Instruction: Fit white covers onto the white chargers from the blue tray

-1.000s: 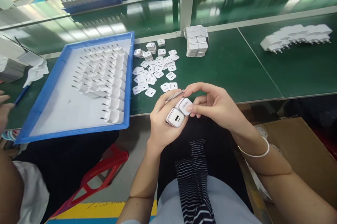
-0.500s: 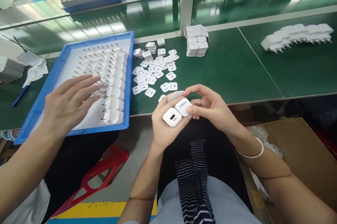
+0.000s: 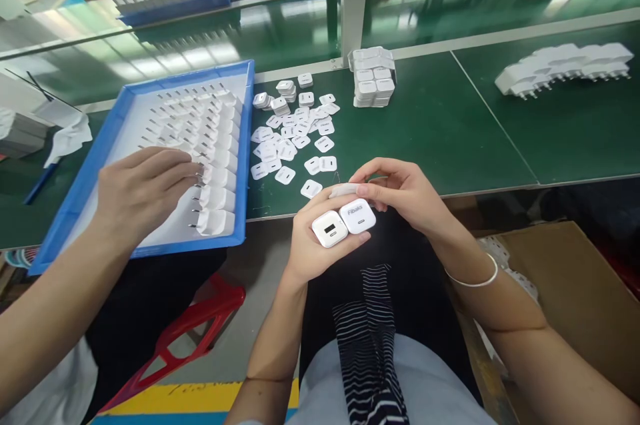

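Two white chargers gripped side by side in closed left hand, right hand pinching a thin film just above them, loose labels beyond on green surface, many evidently left.

White everywhere: the two charger cubes are glossy white, one with grey lettering, the other with a dark port slot. The loose cover plates and the plug bodies are white too, the latter sitting in a bright blue tray with a white floor. The bench mat is dark green. The lap cloth is black with thin white stripes, the stool red.
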The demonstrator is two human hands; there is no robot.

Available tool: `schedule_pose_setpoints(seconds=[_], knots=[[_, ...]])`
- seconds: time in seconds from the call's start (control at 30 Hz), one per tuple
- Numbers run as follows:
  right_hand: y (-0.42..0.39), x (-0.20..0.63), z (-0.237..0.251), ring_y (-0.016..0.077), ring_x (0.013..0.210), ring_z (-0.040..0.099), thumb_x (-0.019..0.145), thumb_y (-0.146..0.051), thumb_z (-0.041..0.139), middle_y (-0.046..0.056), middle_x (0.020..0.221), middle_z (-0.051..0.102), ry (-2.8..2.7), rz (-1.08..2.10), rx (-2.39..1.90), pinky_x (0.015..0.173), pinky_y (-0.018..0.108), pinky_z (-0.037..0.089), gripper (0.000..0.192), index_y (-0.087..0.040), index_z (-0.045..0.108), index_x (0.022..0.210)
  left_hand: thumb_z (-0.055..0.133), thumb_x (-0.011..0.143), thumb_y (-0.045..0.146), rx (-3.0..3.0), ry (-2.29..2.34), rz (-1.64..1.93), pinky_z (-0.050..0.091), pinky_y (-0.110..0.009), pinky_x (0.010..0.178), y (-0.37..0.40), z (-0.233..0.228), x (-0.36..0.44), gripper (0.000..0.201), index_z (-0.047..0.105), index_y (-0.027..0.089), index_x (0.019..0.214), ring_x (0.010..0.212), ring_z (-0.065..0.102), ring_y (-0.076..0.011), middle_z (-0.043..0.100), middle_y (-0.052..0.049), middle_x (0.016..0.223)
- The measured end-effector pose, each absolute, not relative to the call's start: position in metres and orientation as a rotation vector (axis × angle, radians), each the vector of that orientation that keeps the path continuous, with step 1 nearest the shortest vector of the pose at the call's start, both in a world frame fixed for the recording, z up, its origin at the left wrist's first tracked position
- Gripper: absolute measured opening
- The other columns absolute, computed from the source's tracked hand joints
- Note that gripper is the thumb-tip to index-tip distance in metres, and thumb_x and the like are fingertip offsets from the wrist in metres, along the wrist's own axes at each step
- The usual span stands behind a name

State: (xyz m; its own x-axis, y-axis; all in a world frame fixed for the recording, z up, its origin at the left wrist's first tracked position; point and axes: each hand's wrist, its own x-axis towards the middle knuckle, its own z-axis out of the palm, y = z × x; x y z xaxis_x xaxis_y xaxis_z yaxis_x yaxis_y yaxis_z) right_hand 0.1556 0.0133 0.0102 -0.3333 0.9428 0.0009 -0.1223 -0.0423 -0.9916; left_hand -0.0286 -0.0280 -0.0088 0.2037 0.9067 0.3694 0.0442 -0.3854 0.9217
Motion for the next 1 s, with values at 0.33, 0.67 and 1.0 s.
schedule_pose_setpoints(seconds=[0.33, 0.67, 1.0], knots=[[0.014, 0.157, 0.014, 0.0093, 0.054, 0.058, 0.084, -0.028, 0.077, -0.001, 0.068, 0.068, -1.468, 1.223, -1.008, 0.05, 0.024, 0.053, 0.009, -0.019, 0.075, 0.081, 0.09, 0.067, 0.027, 1.492, 0.938, 1.216, 0.057, -0.036, 0.083, -0.028, -0.01, -0.028, 0.042, 0.079, 0.025, 0.108, 0.089, 0.067, -0.0205, 0.073, -0.006, 0.096], [0.012, 0.168, 0.015, 0.0112, 0.062, 0.066, 0.09, -0.024, 0.071, 0.0, 0.075, 0.069, -1.494, 1.204, -1.035, 0.062, 0.027, 0.061, 0.01, -0.019, 0.076, 0.097, 0.09, 0.067, 0.027, 1.353, 1.065, 1.232, 0.057, -0.041, 0.087, -0.03, -0.013, -0.027, 0.043, 0.078, 0.023, 0.109, 0.095, 0.071, -0.0249, 0.076, -0.007, 0.104], [0.003, 0.171, 0.029, 0.0144, 0.079, 0.062, 0.082, -0.032, 0.08, 0.003, 0.09, 0.063, -1.417, 1.07, -1.02, 0.064, 0.027, 0.056, 0.016, -0.021, 0.069, 0.08, 0.087, 0.07, 0.024, 1.482, 1.102, 1.29, 0.056, -0.044, 0.098, -0.032, -0.011, -0.016, 0.044, 0.077, 0.024, 0.112, 0.105, 0.071, -0.0264, 0.075, -0.008, 0.112]])
